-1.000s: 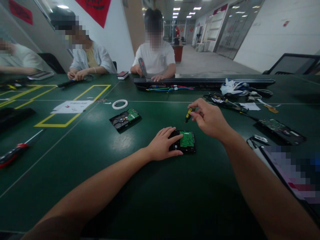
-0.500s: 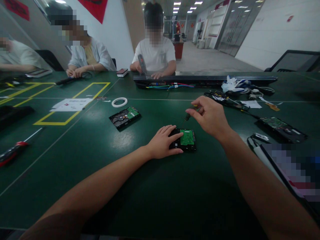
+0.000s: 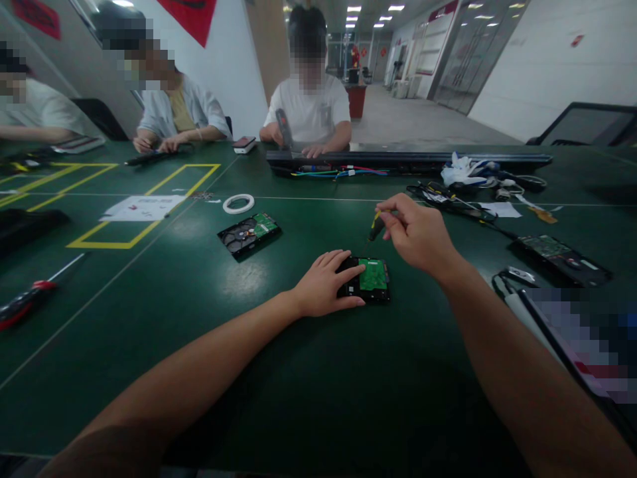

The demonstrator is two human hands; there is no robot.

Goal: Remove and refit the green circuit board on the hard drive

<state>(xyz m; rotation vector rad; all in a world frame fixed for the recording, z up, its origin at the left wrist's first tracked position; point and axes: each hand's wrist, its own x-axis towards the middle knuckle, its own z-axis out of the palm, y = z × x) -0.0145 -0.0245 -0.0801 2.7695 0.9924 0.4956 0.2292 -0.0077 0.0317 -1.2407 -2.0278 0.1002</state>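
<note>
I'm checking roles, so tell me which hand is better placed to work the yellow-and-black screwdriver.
The right hand, I'd judge: it pinches the yellow-and-black screwdriver, shaft angled down toward the drive. The left hand lies spread across that drive and seems better suited to steadying it.

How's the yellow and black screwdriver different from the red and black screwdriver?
The yellow screwdriver is held in the right hand, pointing down; the red screwdriver lies on the table. The yellow screwdriver looks small; the red screwdriver looks bigger. Both handles are partly black.
</note>
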